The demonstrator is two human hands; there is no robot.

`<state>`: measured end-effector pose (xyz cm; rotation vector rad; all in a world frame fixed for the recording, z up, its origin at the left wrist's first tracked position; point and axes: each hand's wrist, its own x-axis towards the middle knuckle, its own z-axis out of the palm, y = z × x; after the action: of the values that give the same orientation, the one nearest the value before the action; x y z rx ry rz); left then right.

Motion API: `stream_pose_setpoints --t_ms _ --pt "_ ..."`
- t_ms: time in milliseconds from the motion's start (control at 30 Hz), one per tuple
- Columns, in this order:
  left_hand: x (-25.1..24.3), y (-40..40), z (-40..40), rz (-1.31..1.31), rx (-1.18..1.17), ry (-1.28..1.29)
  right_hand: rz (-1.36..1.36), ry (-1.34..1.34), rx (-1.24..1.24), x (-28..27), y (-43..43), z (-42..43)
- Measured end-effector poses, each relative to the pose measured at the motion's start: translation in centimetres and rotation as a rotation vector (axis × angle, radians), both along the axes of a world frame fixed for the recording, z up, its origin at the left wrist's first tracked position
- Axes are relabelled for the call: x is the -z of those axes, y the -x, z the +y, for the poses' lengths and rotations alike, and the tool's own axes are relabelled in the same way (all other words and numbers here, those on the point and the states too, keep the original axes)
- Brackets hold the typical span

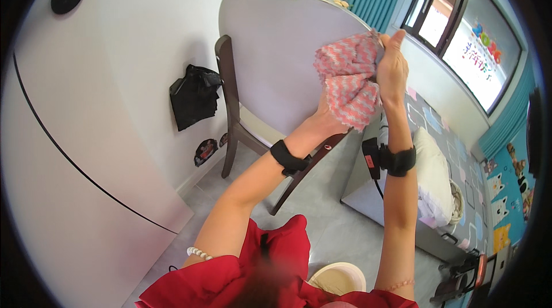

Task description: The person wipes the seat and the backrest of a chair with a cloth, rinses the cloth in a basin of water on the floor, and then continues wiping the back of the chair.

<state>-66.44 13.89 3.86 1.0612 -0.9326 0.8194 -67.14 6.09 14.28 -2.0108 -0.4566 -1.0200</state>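
Note:
A pink and grey striped cloth point(351, 79) is bunched up in front of me, raised over the right side of a pale, cloud-shaped tabletop or backrest panel point(276, 49). My right hand point(393, 68) grips the cloth's right edge, thumb pointing up. My left hand point(330, 114) is at the lower left of the cloth, and its fingers are hidden behind the fabric. A dark wooden chair point(228, 79) stands against the panel, with its pale seat partly in view. Both wrists wear black straps, the right one with a small device.
A black plastic bag point(196, 96) hangs by the white wall at left. On the right is a bed point(461, 170) with patterned bedding and a white pillow point(433, 174). A cream bucket point(338, 278) stands on the grey tile floor near my legs. Teal curtains flank the window.

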Motion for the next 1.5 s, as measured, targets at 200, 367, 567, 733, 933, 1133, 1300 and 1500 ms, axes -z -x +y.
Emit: stream_pose_setpoints --t_ms 200,367,567,733,933,1133,1300,1500 --pt "-2.8 -2.1 2.8 -0.077 -0.474 -0.200 -0.089 -0.038 0.027 0.0 -0.4 0.2" --pt "-5.4 -2.8 5.9 -0.329 -0.811 0.181 -0.216 -0.065 0.145 0.7 -1.0 0.8" --pt "-8.1 -3.7 11.6 -0.410 -0.882 0.336 -0.329 -0.017 0.172 0.7 -2.1 -0.3" --pt "-5.9 -7.8 16.8 -0.180 -1.230 0.149 -0.268 -0.017 0.104 0.5 -0.6 0.9" --pt "-4.3 -7.4 20.2 0.013 -1.380 -0.158 -0.328 -0.024 0.189 0.6 -0.8 1.1" --pt "-3.9 -5.4 22.5 0.352 -1.364 -0.458 -0.361 -0.034 0.204 0.7 -0.7 1.4" --pt "-3.3 -7.4 26.2 0.394 -1.319 -0.551 -0.218 -0.051 0.261 0.8 -0.7 1.2" --pt "1.5 -11.2 26.3 0.286 -1.821 -0.963 -0.285 -0.059 0.250 0.9 -1.1 0.9"
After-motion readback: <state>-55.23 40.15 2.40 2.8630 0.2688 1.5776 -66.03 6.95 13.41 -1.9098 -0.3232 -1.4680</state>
